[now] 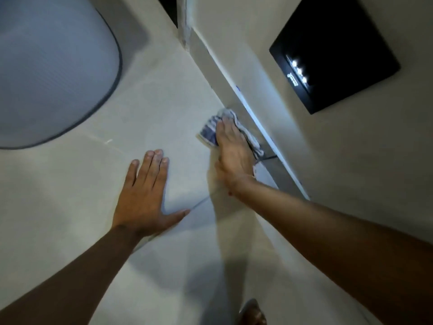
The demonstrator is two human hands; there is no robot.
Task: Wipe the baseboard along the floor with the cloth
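Baseboard (234,90): long strip from upper middle down to right of center. Right hand (234,156), nearer, fingers flat and open, pressing striped cloth (210,130) against it mid-frame. Left hand (147,195), fingers spread flat on floor (70,184), lower left.
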